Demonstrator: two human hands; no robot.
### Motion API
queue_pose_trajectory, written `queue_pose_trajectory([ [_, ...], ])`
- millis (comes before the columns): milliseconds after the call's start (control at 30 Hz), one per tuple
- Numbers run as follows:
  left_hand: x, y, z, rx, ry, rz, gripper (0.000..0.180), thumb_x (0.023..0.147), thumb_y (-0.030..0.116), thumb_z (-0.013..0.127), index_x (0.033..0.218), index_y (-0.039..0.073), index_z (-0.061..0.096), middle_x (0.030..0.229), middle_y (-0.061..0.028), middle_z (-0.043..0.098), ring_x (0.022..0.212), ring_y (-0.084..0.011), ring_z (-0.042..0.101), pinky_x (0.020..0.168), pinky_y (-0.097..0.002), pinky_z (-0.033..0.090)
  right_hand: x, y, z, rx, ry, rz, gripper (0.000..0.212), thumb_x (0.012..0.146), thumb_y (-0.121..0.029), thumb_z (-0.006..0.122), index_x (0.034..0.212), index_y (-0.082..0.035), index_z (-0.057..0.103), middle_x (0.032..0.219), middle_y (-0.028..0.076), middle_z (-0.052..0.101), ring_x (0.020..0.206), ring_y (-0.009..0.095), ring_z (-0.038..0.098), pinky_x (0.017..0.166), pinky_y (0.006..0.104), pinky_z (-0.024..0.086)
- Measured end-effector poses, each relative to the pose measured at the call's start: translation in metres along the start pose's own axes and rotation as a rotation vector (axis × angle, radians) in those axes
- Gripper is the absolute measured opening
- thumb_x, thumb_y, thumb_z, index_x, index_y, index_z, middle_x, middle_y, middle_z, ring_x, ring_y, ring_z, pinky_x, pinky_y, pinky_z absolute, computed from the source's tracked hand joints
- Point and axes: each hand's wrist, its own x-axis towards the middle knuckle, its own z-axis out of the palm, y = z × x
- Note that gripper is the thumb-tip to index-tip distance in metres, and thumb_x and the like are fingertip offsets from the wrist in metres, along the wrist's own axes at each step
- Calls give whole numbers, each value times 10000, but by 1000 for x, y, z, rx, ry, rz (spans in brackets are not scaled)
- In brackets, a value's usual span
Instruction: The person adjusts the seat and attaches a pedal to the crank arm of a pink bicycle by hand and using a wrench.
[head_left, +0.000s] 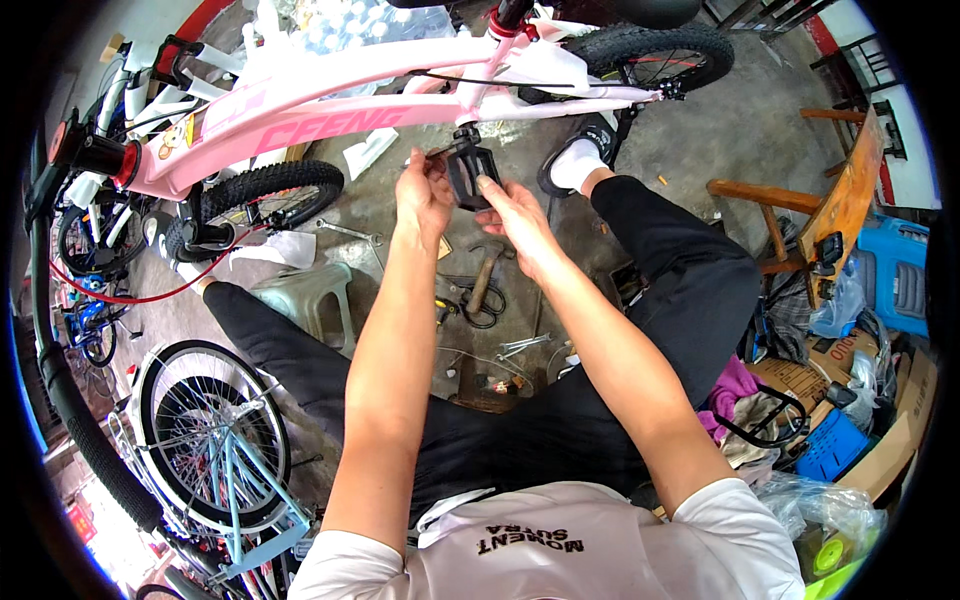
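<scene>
In front of me a pink and white bicycle frame [330,120] stretches across the upper part of the head view. A black pedal [463,180] hangs below the frame's bottom bracket area, between my two hands. My right hand [515,215] grips the pedal's lower right side, thumb laid on its edge. My left hand [425,195] is at the pedal's left side, fingers curled and closed near a thin dark piece by the spindle end. What those fingers hold is partly hidden.
Below my hands lie a hammer [485,278], scissors [483,308] and several wrenches on the floor. A grey-green plastic stool [310,300] stands left, beside a loose wheel [212,437]. A wooden chair [835,195] and cardboard boxes are on the right.
</scene>
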Motion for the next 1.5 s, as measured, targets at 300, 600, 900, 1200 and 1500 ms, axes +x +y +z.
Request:
queue_pose_trajectory([
  [300, 18, 6, -13, -193, 83, -73, 424, 1131, 368, 318, 1108, 9, 541, 929, -134, 655, 804, -288, 616, 750, -443, 538, 0, -10, 5, -7, -8, -64, 554, 933, -468, 748, 1243, -28, 617, 1089, 36, 681, 865, 98, 634, 825, 263, 484],
  [600, -61, 32, 71, 1231, 272, 1208, 341, 1009, 302, 641, 904, -18, 589, 806, -190, 666, 724, -394, 670, 665, -471, 506, 13, -2, -6, -68, -2, -130, 512, 932, -438, 754, 1201, -13, 655, 1034, 34, 690, 906, 95, 631, 829, 257, 512],
  [900, -78, 19, 96, 1631, 252, 1500, 263, 935, 289, 717, 903, 45, 626, 869, -139, 634, 690, -360, 667, 584, -460, 526, 15, -1, -8, -63, -21, -159, 488, 911, -361, 783, 1150, 41, 645, 1023, 75, 710, 926, 130, 658, 814, 284, 524],
  [1200, -77, 12, 115, 1946, 40, 1486, 295, 951, 301, 692, 894, 16, 642, 841, -166, 652, 662, -366, 697, 580, -463, 556, 25, 12, -7, 31, -13, -190, 399, 907, -327, 770, 1059, 17, 638, 929, 39, 668, 869, 119, 630, 785, 286, 511],
  [1500, -76, 16, 113, 1918, 59, 1400, 298, 964, 302, 660, 895, 11, 658, 854, -172, 664, 679, -375, 702, 607, -483, 564, 14, -5, -3, -52, 23, -150, 336, 889, -285, 790, 1033, -12, 658, 917, 20, 670, 834, 109, 618, 787, 278, 492],
])
